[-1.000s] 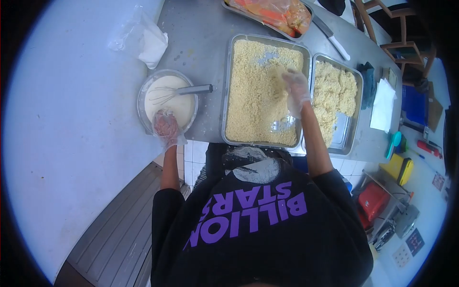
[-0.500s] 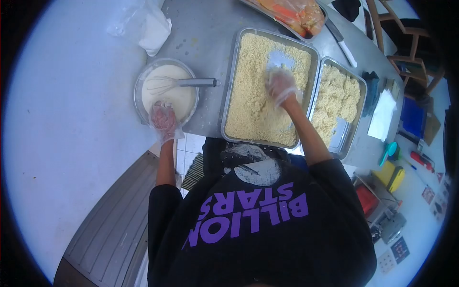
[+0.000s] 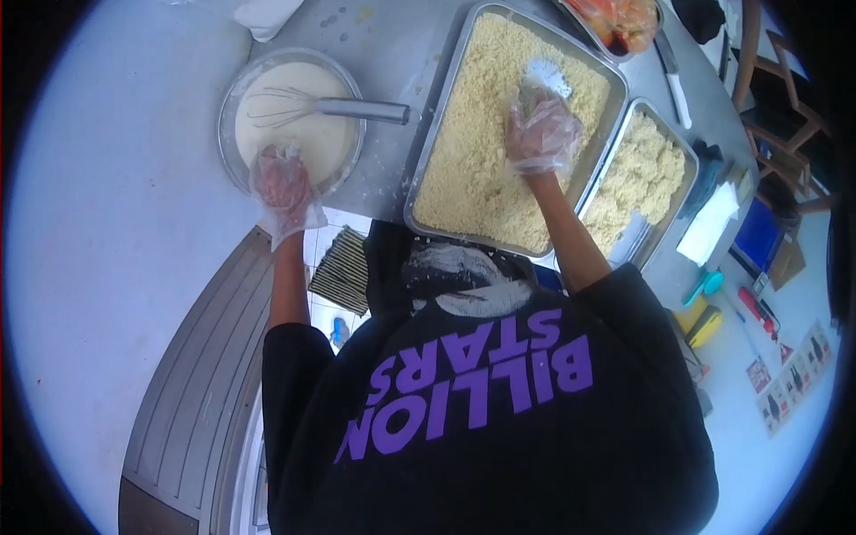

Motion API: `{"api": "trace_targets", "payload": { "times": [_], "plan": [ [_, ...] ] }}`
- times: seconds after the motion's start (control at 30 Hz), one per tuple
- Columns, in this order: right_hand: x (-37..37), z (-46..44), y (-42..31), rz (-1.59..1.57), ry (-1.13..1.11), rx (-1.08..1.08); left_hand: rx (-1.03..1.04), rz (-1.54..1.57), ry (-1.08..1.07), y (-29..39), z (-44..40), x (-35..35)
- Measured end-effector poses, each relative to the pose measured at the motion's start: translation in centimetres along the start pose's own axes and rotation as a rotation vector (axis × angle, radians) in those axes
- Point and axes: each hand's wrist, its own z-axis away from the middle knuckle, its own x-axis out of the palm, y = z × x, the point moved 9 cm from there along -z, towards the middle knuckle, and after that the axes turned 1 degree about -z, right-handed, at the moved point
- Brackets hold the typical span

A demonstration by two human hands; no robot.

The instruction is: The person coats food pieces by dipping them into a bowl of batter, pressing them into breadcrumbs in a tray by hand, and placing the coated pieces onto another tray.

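Observation:
My left hand (image 3: 283, 183), in a clear plastic glove, is at the near rim of a metal bowl (image 3: 230, 147) of pale, creamy batter (image 3: 312, 143). Its fingers are curled, with whitish batter on the tips; what they hold, if anything, is hidden. A wire whisk (image 3: 357, 110) leans in the bowl, its handle reaching over the right rim. My right hand (image 3: 544, 134), also gloved, lies back up over yellowish crumbs (image 3: 473, 116) in a large metal tray (image 3: 432, 134). Its fingers reach forward, spread, beside a bare patch of the tray bottom.
A smaller tray of crumbs (image 3: 642, 169) stands to the right. Behind are a knife (image 3: 678, 94) and a tray with a plastic-wrapped orange food (image 3: 620, 22). White paper (image 3: 711, 223) and a turquoise utensil (image 3: 704, 285) lie at the right. A white bag (image 3: 267, 13) is at the back left.
My right hand has shifted within the crumbs, its fingers now reaching toward the bare patch. My left hand stays at the bowl's near rim. The whole view has tilted and shifted.

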Motion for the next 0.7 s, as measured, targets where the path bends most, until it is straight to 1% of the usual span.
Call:
{"api": "trace_targets", "payload": {
  "times": [0.03, 0.1, 0.17, 0.2, 0.23, 0.27, 0.3, 0.33, 0.37, 0.4, 0.47, 0.53, 0.57, 0.63, 0.67, 0.7],
  "plan": [
    [-0.1, 0.2, 0.5, 0.004, 0.015, 0.006, 0.018, -0.032, -0.01, 0.1, 0.0, 0.2],
    [1.5, 0.0, 1.8, -0.252, -0.073, 0.108, 0.054, -0.062, 0.016, 1.0, -1.6, -0.2],
    [-0.9, 0.1, 0.2, -0.251, -0.317, 0.014, -0.146, 0.084, -0.054, 1.3, -2.1, -0.8],
    [-2.2, 0.8, -1.5, -0.089, -0.347, -0.105, -0.14, 0.085, -0.049, 0.7, -2.0, -0.7],
    [-3.0, 1.9, -3.2, 0.081, -0.382, -0.219, -0.081, 0.03, -0.014, 0.6, -1.7, -0.5],
    [-3.4, 3.1, -3.6, 0.091, -0.385, -0.211, -0.023, -0.021, 0.017, 0.6, -1.3, -0.1],
    [-3.1, 4.8, -4.8, 0.05, -0.438, -0.303, -0.016, -0.009, 0.011, 1.1, -1.4, -0.1],
    [-2.5, 6.0, -5.8, 0.005, -0.489, -0.398, -0.067, 0.072, -0.005, 1.1, -1.8, -0.4],
    [-2.1, 6.0, -5.7, 0.006, -0.493, -0.396, -0.125, 0.146, -0.024, 0.8, -1.9, -0.4],
    [-1.0, 6.0, -5.3, 0.054, -0.55, -0.365, -0.13, 0.141, -0.029, 0.5, -1.9, 0.0],
    [0.9, 7.7, -4.7, 0.088, -0.64, -0.318, -0.089, -0.009, -0.008, -0.2, -1.1, 0.3],
    [0.6, 7.2, -4.6, 0.038, -0.502, -0.363, -0.061, -0.042, -0.021, -0.6, -0.4, 1.1],
    [0.6, 7.3, -4.5, 0.037, -0.496, -0.359, -0.024, -0.078, -0.02, -0.8, -0.4, 1.2],
    [-0.3, 6.8, -4.4, 0.009, -0.604, -0.273, -0.037, -0.029, -0.005, 0.4, -0.9, 0.0],
    [-0.5, 6.4, -4.1, 0.014, -0.573, -0.254, -0.059, 0.023, 0.009, 1.0, -1.6, -0.5],
    [-0.8, 6.3, -4.3, -0.035, -0.486, -0.302, -0.037, 0.032, 0.03, 1.4, -2.1, -0.7]
  ]
}}
